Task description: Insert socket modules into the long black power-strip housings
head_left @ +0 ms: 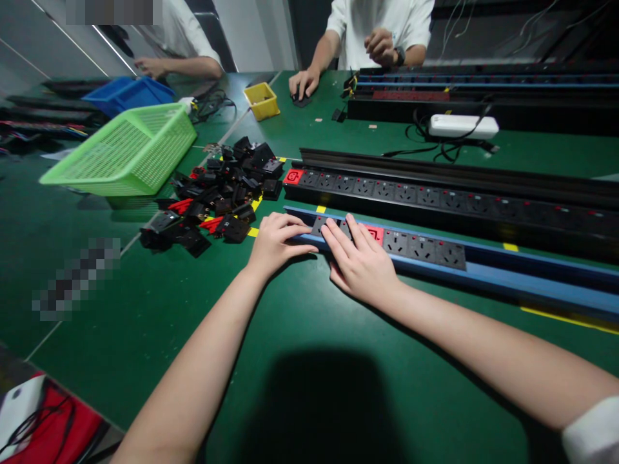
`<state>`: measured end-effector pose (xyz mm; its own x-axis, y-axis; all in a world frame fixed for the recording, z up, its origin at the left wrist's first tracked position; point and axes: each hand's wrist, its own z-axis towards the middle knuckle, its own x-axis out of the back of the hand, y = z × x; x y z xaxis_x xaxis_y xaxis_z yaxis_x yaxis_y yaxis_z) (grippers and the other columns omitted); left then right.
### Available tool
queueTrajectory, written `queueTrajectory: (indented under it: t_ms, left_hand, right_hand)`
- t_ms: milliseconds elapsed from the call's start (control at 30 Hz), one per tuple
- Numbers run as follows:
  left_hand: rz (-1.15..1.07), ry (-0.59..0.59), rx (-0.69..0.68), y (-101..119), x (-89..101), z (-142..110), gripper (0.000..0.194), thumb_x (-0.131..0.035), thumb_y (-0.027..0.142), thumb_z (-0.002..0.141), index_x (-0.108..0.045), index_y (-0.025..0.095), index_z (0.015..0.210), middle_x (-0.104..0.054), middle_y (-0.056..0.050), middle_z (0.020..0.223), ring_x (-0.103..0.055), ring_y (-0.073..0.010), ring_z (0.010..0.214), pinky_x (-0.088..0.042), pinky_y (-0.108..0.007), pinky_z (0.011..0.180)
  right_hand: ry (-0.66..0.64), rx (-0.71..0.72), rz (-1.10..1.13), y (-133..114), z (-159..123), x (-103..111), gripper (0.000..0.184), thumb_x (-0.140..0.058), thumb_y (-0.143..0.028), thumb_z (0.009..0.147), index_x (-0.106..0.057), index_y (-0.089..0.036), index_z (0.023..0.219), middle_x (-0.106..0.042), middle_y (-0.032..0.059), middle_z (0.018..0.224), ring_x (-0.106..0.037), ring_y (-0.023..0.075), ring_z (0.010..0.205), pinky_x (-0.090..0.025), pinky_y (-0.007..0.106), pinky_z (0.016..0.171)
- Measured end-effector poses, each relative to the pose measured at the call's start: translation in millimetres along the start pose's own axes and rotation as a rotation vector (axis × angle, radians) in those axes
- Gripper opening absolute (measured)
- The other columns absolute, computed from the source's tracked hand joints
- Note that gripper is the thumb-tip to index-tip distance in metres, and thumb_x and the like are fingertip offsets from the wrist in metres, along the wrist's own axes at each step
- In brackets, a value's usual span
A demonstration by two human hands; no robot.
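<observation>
Green table [290, 309], pale wall [256, 32] behind

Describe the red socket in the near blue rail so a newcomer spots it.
On the green table, find the blue rail nearest the camera. The red socket is partly hidden by the right hand. Its red face sets it apart from the black sockets along that rail.

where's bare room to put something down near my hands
Bare green table lies between your forearms, nearside of the blue rail. Another patch lies left of them, nearside of the black module pile. Crowded: that pile, and the rail around your left hand and right hand.
</observation>
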<state>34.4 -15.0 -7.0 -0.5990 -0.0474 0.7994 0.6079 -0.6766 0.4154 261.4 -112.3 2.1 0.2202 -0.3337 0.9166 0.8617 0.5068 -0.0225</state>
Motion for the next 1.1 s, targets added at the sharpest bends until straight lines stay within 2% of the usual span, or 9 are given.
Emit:
queueTrajectory:
  t_ms: [133,200,333,500,633,800,967,1100]
  left_hand:
    - [0.202,-0.097,-0.101,10,0.2,-3,0.051,-0.071,0.064,0.078,-0.072,0.026,0.113,-0.075,-0.008,0.104,-0.062,-0.0277,0.100,-0.039,-0.042,0.089]
    - [0.212,-0.101,-0.103,12,0.5,-3,0.053,-0.067,0.063,0.082,-0.068,0.024,0.119,-0.074,-0.009,0.106,-0.062,-0.0271,0.099,-0.039,-0.040,0.087]
    - [0.223,-0.079,-0.084,11,0.3,-2,0.071,-0.066,0.062,0.084,-0.052,0.023,0.142,-0.073,-0.009,0.107,-0.062,-0.0257,0.093,-0.038,-0.037,0.082]
    - [0.373,-0.138,-0.155,13,0.5,-1,0.063,-0.058,0.060,0.090,-0.053,0.029,0.144,-0.071,-0.007,0.090,-0.056,-0.0256,0.083,-0.032,-0.036,0.073]
    - [0.332,-0.152,-0.117,19,4.3,3,0.063,-0.056,0.061,0.090,-0.052,0.030,0.145,-0.070,-0.007,0.089,-0.055,-0.0250,0.083,-0.031,-0.036,0.072]
    - [0.229,-0.185,-0.071,23,7.5,5,0.061,-0.056,0.061,0.090,-0.052,0.032,0.143,-0.070,-0.006,0.097,-0.058,-0.0242,0.087,-0.034,-0.036,0.077]
    - [0.299,-0.141,-0.106,19,2.2,0,0.062,-0.058,0.060,0.091,-0.052,0.030,0.144,-0.066,-0.006,0.090,-0.057,-0.0253,0.088,-0.034,-0.036,0.078]
    - [0.111,-0.053,-0.073,17,0.9,-2,0.075,-0.058,0.065,0.088,-0.043,0.024,0.149,-0.065,-0.011,0.116,-0.057,-0.0278,0.102,-0.040,-0.039,0.089]
  right_hand:
    - [0.006,-0.010,0.007,0,0,0,0.077,-0.059,-0.031,0.090,-0.033,-0.008,0.158,-0.033,0.0126,0.164,-0.023,0.0425,0.152,-0.027,0.053,0.123]
    - [0.000,-0.010,0.008,-1,0,0,0.076,-0.059,-0.031,0.090,-0.033,-0.008,0.158,-0.033,0.0129,0.164,-0.023,0.0429,0.152,-0.027,0.054,0.123]
    - [-0.008,-0.004,-0.006,-1,1,1,0.074,-0.057,-0.030,0.091,-0.035,-0.006,0.157,-0.034,0.0140,0.164,-0.025,0.0447,0.150,-0.028,0.054,0.122]
    - [0.005,-0.005,-0.026,-1,1,1,0.070,-0.055,-0.030,0.092,-0.037,-0.006,0.156,-0.037,0.0135,0.162,-0.030,0.0456,0.148,-0.031,0.054,0.121]
    - [-0.001,-0.010,-0.014,-1,2,2,0.070,-0.055,-0.029,0.092,-0.038,-0.006,0.156,-0.036,0.0139,0.163,-0.028,0.0445,0.149,-0.031,0.055,0.121]
    - [-0.003,-0.013,-0.005,-1,1,2,0.069,-0.054,-0.029,0.093,-0.037,-0.006,0.156,-0.036,0.0137,0.163,-0.027,0.0444,0.150,-0.030,0.055,0.121]
    - [0.008,-0.012,-0.002,-1,1,1,0.071,-0.055,-0.029,0.092,-0.035,-0.007,0.157,-0.035,0.0136,0.163,-0.025,0.0413,0.152,-0.029,0.053,0.122]
    - [0.005,0.017,-0.038,-1,1,1,0.071,-0.052,-0.029,0.095,-0.031,-0.004,0.158,-0.030,0.0166,0.164,-0.026,0.0371,0.153,-0.025,0.055,0.124]
